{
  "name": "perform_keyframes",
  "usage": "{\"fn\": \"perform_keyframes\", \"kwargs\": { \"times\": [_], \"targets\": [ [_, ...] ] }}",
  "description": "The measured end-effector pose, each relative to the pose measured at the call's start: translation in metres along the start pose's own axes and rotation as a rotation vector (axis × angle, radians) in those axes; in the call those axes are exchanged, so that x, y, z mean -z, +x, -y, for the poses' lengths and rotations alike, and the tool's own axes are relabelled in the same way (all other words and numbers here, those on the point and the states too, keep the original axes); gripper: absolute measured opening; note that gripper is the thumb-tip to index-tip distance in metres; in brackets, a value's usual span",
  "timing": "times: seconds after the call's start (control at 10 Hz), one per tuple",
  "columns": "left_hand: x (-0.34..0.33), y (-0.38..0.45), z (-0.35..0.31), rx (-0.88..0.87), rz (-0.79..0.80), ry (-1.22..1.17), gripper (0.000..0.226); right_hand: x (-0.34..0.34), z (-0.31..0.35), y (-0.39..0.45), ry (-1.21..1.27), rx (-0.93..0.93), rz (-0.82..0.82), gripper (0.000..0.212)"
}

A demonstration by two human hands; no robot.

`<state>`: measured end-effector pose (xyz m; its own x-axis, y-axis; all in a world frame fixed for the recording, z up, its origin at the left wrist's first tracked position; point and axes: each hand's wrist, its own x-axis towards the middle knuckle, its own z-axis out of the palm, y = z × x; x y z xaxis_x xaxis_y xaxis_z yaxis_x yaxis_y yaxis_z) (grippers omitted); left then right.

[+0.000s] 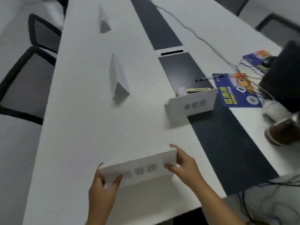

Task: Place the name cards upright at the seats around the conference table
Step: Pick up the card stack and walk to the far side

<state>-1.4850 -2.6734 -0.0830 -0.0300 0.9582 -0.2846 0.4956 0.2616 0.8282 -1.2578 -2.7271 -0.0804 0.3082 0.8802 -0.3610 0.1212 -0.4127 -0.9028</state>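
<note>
My left hand and right hand pinch opposite ends of the folded name card; its long axis spans between them, base near the conference table.

We see a long white conference table split lengthwise by a dark centre strip. On it stand two folded white tent cards, a printed white name card straddling the strip's edge, blue printed leaflets, a dark pen and a grey cable.
</note>
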Motion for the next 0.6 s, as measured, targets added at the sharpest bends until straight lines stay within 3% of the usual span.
{"fn": "perform_keyframes", "kwargs": {
  "times": [0.1,0.2,0.3,0.4,0.5,0.6],
  "targets": [
    [-0.016,-0.012,-0.001,-0.114,0.228,0.090,0.065,0.011,-0.027,-0.060,0.086,-0.102,-0.248,0.063],
    [-0.051,-0.028,-0.017,-0.291,0.646,0.121,0.074,0.035,-0.060,-0.139,0.221,-0.235,-0.513,0.060],
    [-0.095,-0.054,-0.034,-0.307,0.925,0.126,0.073,0.052,-0.081,-0.203,0.245,-0.316,-0.724,0.064],
    [-0.163,-0.108,-0.046,-0.413,1.200,0.166,0.098,0.069,-0.100,-0.277,0.339,-0.429,-1.022,0.061],
    [-0.202,-0.151,-0.058,-0.626,1.262,0.191,0.107,0.075,-0.123,-0.325,0.386,-0.470,-1.222,0.057],
    [-0.250,-0.229,-0.064,-0.653,1.397,0.226,0.100,0.083,-0.165,-0.376,0.480,-0.472,-1.453,0.062]
  ]
}}
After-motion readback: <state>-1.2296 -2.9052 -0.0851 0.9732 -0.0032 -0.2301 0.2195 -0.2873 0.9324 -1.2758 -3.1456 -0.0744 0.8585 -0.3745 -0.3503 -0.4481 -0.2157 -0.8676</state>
